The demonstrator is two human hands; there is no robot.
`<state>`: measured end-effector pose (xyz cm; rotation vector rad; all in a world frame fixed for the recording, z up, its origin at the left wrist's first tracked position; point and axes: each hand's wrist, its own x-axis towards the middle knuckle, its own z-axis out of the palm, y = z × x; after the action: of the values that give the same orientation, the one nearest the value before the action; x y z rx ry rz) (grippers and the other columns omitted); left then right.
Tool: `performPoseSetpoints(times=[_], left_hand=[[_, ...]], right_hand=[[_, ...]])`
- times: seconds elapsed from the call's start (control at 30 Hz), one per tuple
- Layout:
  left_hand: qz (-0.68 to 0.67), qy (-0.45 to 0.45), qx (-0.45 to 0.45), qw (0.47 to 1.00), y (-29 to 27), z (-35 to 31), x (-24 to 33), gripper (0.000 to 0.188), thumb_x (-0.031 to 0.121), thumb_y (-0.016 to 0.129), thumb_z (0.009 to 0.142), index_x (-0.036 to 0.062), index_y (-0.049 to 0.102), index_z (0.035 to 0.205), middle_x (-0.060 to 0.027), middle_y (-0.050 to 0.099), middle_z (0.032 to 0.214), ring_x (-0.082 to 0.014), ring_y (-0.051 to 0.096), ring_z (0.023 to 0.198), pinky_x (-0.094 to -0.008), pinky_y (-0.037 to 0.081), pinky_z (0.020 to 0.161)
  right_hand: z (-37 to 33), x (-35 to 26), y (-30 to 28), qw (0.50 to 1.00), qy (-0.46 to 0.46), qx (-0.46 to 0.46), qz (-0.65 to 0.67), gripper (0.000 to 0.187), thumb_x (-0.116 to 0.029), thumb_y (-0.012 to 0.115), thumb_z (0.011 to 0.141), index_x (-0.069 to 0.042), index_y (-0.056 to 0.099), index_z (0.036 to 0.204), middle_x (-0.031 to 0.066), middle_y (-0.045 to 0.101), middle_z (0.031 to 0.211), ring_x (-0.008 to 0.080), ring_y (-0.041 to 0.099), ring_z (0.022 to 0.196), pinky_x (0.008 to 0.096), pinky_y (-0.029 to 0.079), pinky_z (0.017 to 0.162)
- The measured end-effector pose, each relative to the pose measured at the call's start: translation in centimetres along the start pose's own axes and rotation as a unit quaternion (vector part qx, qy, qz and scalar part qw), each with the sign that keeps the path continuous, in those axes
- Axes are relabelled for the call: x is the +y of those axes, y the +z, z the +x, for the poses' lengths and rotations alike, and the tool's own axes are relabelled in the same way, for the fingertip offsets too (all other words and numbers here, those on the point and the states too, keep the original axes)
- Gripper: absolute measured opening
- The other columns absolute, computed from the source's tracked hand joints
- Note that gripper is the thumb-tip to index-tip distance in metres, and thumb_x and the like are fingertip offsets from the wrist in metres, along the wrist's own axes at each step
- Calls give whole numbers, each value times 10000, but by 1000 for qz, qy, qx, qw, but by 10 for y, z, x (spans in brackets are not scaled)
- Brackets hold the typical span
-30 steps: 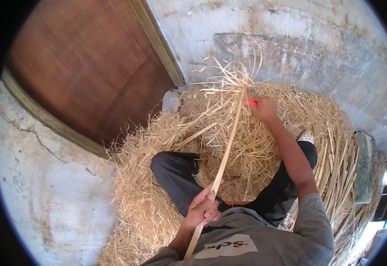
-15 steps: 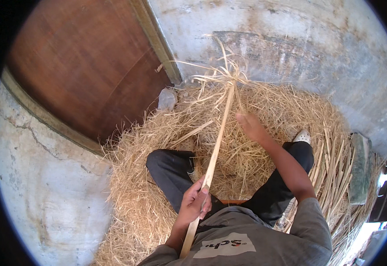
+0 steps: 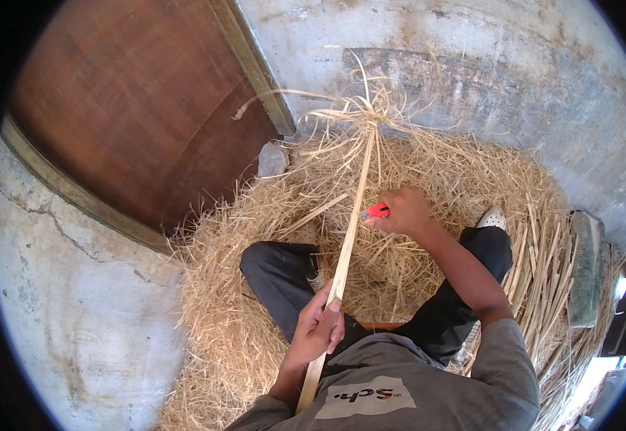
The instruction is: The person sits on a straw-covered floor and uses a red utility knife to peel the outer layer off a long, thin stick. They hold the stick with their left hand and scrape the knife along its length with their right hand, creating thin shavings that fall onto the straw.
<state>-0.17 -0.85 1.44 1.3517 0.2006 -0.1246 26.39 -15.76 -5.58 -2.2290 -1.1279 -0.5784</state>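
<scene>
A long pale strip of split wood, perhaps bamboo (image 3: 352, 228), slants up from beside my body toward the wall. Its far end frays into a tuft of curled shavings (image 3: 370, 115). My left hand (image 3: 316, 323) is closed round the strip near its lower end, thumb on top. To the right of the strip's middle, my right hand (image 3: 404, 210) grips a red-handled utility knife (image 3: 378, 210). The short blade points left, close to the strip; whether it touches I cannot tell.
A deep heap of shavings (image 3: 212, 316) surrounds my bent legs. Long pale strips (image 3: 539, 280) lie at the right, beside a greenish stone block (image 3: 584, 269). A brown door (image 3: 141, 100) stands at the upper left, and a stained wall (image 3: 500, 79) rises ahead. A pale lump (image 3: 273, 159) sits by the doorframe.
My right hand has turned and moved slightly lower, so the red knife now shows. A long curl at the tuft swings out farther left. My left hand keeps its hold.
</scene>
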Motion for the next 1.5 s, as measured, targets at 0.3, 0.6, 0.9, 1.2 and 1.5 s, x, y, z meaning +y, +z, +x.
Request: performPoseSetpoints(times=[0.3, 0.6, 0.9, 1.2, 1.5], left_hand=[[4, 0, -20, 1000, 2, -5, 0, 490, 205, 386, 1040, 24, 251, 1475, 4, 391, 514, -82, 367, 367, -238, 395, 466], [-41, -4, -13, 999, 1, -6, -8, 480, 176, 386, 1035, 39, 259, 1477, 0, 395, 513, -82, 349, 353, -237, 374, 450], [-71, -24, -27, 997, 2, -6, -4, 498, 190, 398, 1031, 63, 239, 1486, 11, 367, 518, -86, 337, 353, -242, 369, 469], [-55, -18, -76, 995, 7, -20, -11, 499, 182, 405, 1032, 57, 241, 1486, 10, 378, 513, -79, 372, 365, -234, 386, 471], [33, 16, -28, 999, -5, -8, -4, 518, 185, 389, 1039, 40, 200, 1499, -7, 428, 573, -61, 389, 413, -193, 355, 411]], right_hand=[[18, 19, 3, 968, 178, 61, 167, 631, -730, 578, 755, -105, 658, 724, 75, 591, 581, 263, 609, 534, 399, 474, 531], [-8, -14, -1, 995, 36, -55, 72, 560, -686, 656, 717, -128, 692, 683, 63, 602, 563, 251, 624, 546, 383, 490, 550], [-1, 3, -4, 998, 26, -56, 24, 641, -720, 587, 750, -85, 593, 664, 82, 592, 612, 278, 623, 541, 380, 487, 513], [34, 59, -36, 937, 348, -34, -28, 489, -589, 492, 890, -170, 732, 966, 140, 684, 758, 319, 672, 750, 408, 520, 678], [-3, -24, -7, 994, 33, -98, -23, 630, -721, 552, 783, -110, 661, 676, 71, 589, 545, 245, 615, 552, 416, 493, 556]])
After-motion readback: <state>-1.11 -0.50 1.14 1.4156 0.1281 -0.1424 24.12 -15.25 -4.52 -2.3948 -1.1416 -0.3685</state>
